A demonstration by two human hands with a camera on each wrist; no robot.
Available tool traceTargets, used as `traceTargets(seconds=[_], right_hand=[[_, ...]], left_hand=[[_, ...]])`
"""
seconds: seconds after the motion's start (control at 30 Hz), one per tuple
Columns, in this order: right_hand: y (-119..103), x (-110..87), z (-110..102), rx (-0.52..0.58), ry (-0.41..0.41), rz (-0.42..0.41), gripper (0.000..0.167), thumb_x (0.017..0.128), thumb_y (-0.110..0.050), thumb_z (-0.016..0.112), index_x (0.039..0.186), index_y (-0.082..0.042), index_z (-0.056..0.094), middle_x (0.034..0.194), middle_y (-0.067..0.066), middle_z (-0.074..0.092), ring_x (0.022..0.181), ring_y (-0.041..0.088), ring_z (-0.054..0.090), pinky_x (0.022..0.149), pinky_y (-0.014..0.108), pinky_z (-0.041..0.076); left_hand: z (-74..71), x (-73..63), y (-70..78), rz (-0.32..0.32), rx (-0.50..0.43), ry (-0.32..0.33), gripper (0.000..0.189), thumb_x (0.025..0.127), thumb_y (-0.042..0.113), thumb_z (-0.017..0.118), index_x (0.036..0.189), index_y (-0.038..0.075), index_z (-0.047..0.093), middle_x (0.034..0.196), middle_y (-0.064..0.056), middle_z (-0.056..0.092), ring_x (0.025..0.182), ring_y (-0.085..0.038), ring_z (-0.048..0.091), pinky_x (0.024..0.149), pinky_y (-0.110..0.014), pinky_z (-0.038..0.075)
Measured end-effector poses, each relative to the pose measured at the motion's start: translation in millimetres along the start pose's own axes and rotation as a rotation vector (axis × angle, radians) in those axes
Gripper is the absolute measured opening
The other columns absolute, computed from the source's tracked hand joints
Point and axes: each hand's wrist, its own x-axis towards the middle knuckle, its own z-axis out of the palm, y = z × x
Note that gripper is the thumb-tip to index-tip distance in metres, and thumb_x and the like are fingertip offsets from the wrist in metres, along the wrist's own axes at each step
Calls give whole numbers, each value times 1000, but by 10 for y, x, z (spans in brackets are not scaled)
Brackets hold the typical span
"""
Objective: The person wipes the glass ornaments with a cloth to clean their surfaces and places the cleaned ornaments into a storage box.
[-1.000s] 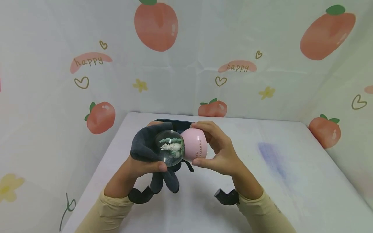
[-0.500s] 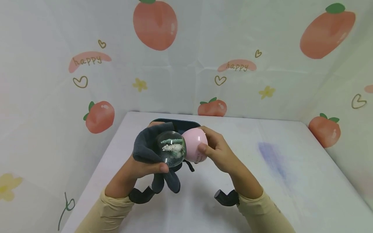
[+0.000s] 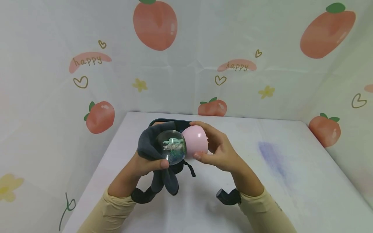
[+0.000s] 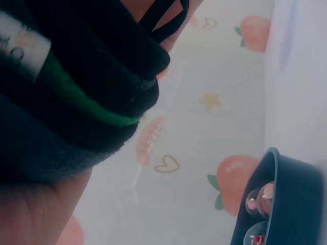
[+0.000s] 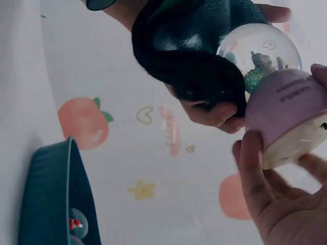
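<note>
Our right hand (image 3: 220, 150) now rests its thumb at the six o'clock edge of the pink base (image 3: 196, 139), not on its face as half a second ago, and the globe (image 3: 175, 147) is turned. Fingers and thumb are parted by the base, clamped on it at the globe's three o'clock. At nine, our left hand (image 3: 147, 166) curls round the dark cloth (image 3: 146, 144) cupping the globe, thumb tip at seven. Beyond both hands, at twelve, we see a bin (image 4: 299, 204) holding small globes (image 4: 254, 234).

pink-based snow globe (image 3: 190, 142) (tipped sideways), clear dome (image 3: 172, 149) against dark grey cloth (image 3: 147, 144)
</note>
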Motion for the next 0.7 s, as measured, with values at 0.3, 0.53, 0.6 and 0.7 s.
traceTargets(seconds=[0.3, 0.53, 0.6, 0.7], right_hand=[[48, -5, 12, -275, 81, -245, 86, 69, 4, 93, 147, 1, 56, 141, 16, 59, 127, 26, 60, 95, 36, 62], [7, 20, 49, -489, 124, -463, 71, 85, -25, 89, 145, -1, 59, 144, 21, 60, 131, 29, 62, 98, 31, 60], [-21, 18, 46, -438, 103, -445, 74, 85, -24, 89, 146, 1, 57, 145, 21, 59, 133, 29, 60, 99, 32, 60], [-46, 7, 35, -338, 71, -385, 82, 84, -26, 91, 148, 7, 51, 146, 24, 57, 137, 29, 58, 101, 35, 60]], left_hand=[[-21, -10, -44, -32, 27, 49, 80, 87, 62, 80, 141, 7, 58, 128, 2, 61, 113, -14, 59, 100, -29, 50], [-48, -25, -12, -56, -17, 35, 76, 87, 59, 82, 145, 17, 57, 127, 5, 64, 114, -12, 61, 99, -28, 52], [-41, -9, 7, -39, -43, 23, 78, 86, 57, 83, 145, 13, 56, 127, 3, 65, 114, -13, 62, 100, -30, 53], [-21, 13, 22, -16, -70, 24, 79, 86, 54, 85, 144, 9, 56, 128, 1, 64, 115, -15, 63, 102, -31, 53]])
